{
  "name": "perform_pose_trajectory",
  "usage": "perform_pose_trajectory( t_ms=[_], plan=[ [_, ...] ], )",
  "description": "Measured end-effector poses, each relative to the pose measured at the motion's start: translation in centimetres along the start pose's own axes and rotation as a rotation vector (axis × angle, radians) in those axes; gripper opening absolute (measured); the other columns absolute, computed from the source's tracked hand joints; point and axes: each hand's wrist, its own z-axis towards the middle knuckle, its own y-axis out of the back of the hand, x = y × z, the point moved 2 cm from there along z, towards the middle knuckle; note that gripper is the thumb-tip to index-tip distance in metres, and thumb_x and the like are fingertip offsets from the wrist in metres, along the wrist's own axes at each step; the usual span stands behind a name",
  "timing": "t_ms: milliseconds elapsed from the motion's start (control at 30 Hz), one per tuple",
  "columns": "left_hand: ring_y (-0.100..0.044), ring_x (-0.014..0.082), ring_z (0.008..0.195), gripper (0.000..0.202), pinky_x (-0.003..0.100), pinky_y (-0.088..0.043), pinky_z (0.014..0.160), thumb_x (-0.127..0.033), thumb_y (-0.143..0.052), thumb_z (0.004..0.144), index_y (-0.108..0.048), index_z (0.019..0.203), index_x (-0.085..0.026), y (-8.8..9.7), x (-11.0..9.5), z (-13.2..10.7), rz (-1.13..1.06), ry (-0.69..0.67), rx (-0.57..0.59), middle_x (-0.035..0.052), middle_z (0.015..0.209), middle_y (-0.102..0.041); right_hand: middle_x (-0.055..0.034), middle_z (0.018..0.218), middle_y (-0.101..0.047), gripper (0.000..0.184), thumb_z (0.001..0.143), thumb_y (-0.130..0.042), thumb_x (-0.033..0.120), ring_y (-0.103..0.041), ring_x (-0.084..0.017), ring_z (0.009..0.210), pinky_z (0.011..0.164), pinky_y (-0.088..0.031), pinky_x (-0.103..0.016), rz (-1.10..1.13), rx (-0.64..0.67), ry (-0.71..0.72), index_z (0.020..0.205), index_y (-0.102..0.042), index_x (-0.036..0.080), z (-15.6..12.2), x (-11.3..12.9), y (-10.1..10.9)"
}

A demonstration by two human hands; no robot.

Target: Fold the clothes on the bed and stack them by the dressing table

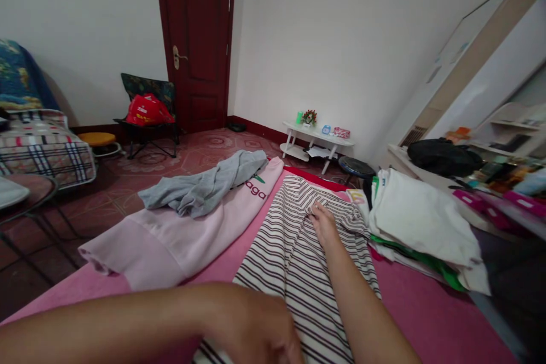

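Note:
A white shirt with dark stripes (pixel 294 261) lies spread on a pink-covered surface (pixel 426 307). My right hand (pixel 323 220) pinches its fabric near the far end, where the cloth is bunched up. At the near end, my left hand (pixel 260 327) is curled over the same shirt, its fingers closed on the cloth and partly cut off by the lower frame edge. Left of the shirt lies a pink sweatshirt (pixel 170 244) with dark lettering, and a grey garment (pixel 205 182) rests crumpled on top of it.
A stack of folded clothes (pixel 422 216), white on top with green below, sits to the right. Beyond the surface stand a low white table (pixel 315 133) with small items, a round dark stool (pixel 357 167), and a folding chair holding a red bag (pixel 148 110).

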Motion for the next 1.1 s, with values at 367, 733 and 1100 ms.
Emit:
perform_pose_trajectory(
  t_ms=[367, 733, 1100],
  plan=[
    [-0.041, 0.0208, 0.129, 0.079, 0.040, -0.032, 0.112, 0.012, -0.035, 0.063, -0.037, 0.138, -0.010, 8.5, 13.3, 2.2, 0.519, 0.242, -1.243, 0.0158, 0.137, -0.045, -0.0037, 0.087, -0.069, 0.046, 0.056, -0.064, 0.021, -0.066, -0.020, 0.076, 0.071, -0.057, -0.034, -0.343, -0.043, 0.142, 0.102, -0.068, 0.019, 1.4, 0.1, -0.2],
    [-0.048, 0.0209, 0.124, 0.044, 0.033, -0.037, 0.108, -0.006, -0.044, 0.086, -0.049, 0.130, -0.013, 8.6, 13.3, 2.0, 0.639, 0.503, -1.053, 0.0119, 0.134, -0.052, -0.0122, 0.153, -0.026, 0.056, 0.070, -0.059, 0.019, -0.020, -0.034, 0.139, 0.113, -0.014, -0.046, -1.008, -0.114, 0.481, 0.126, -0.057, 0.016, -1.7, 2.8, -1.0],
    [-0.050, 0.0213, 0.120, 0.037, 0.034, -0.039, 0.105, -0.008, -0.045, 0.085, -0.057, 0.119, -0.016, 8.3, 12.6, 0.6, 0.667, 0.494, -0.975, 0.0098, 0.128, -0.055, -0.0121, 0.146, -0.042, 0.045, 0.087, -0.049, 0.019, -0.040, -0.028, 0.130, 0.109, -0.027, -0.044, -1.687, 0.432, 0.533, 0.132, -0.052, 0.019, -7.5, 3.6, -0.8]
  ],
)
